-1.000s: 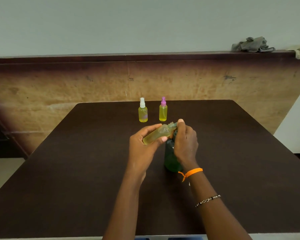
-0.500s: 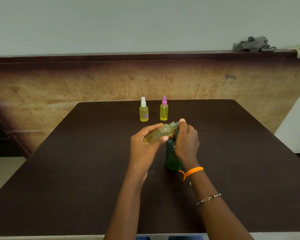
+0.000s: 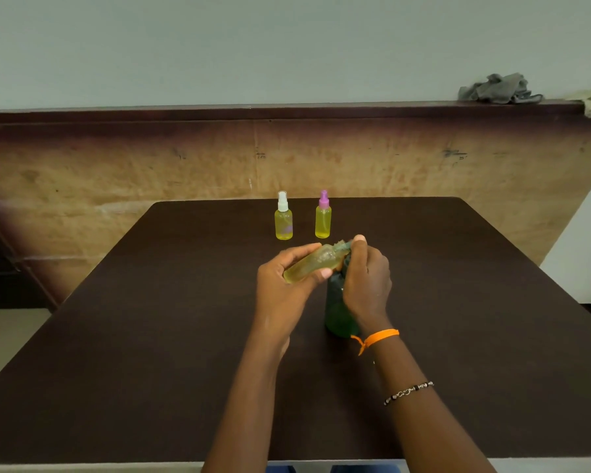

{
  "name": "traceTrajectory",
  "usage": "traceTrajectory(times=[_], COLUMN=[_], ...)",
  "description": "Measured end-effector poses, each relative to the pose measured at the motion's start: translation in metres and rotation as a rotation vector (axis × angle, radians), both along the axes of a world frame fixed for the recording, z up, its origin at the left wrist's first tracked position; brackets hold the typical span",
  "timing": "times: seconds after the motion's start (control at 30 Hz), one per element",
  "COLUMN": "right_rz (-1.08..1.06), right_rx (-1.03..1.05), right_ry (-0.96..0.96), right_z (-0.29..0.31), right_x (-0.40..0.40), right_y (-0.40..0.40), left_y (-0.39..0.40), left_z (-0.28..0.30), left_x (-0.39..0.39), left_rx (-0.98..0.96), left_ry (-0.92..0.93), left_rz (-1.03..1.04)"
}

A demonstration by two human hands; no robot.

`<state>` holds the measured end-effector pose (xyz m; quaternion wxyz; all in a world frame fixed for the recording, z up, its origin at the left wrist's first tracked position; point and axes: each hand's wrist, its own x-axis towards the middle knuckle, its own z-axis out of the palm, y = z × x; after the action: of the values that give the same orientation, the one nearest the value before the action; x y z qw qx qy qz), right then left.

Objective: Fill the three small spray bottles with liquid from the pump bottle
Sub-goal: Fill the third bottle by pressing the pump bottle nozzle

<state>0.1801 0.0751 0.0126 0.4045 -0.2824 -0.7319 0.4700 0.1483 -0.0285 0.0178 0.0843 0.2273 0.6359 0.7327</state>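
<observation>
1. The left hand (image 3: 284,285) grips a small open spray bottle (image 3: 313,262), fingers curled over its far side and thumb pressed on its near side. The bottle lies tilted almost flat, its base toward the left and its mouth toward the right, and yellow liquid shows inside it.
2. Just right of that grip, the right hand (image 3: 367,278) curls over the top of the green pump bottle (image 3: 336,308). Its forefinger and thumb sit at the pump head (image 3: 344,246), whose spout meets the mouth of the tilted bottle. The hand hides most of the pump head, so exactly how the fingers close on it cannot be told.
3. The pump bottle stands upright on the dark table (image 3: 151,336), directly below the right hand and just right of the left thumb.
4. Beyond both hands, two more spray bottles stand upright, near each other but apart: a white-capped bottle (image 3: 283,220) beyond the left hand's fingers and a purple-capped bottle (image 3: 323,216) beyond the meeting point of the two hands. Both are capped and hold yellow liquid.
5. An orange band (image 3: 377,337) circles the right wrist, with a beaded bracelet (image 3: 408,392) further down the forearm.
6. Far beyond and right of the hands, a grey cloth (image 3: 498,89) lies crumpled on the wall ledge (image 3: 219,112).
</observation>
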Motion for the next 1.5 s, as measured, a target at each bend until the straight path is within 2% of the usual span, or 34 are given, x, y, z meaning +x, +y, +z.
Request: traceTrajectory(times=[1.5], right_rz=[-0.001], right_rx=[-0.054], right_ry=[-0.034], right_z=[0.0045], right_x=[0.0009], right_y=[-0.0006], left_y=[-0.0008], left_z=[0.0012], left_x=[0.0025], left_rx=[0.013], left_ry=[-0.017], left_rz=[-0.002])
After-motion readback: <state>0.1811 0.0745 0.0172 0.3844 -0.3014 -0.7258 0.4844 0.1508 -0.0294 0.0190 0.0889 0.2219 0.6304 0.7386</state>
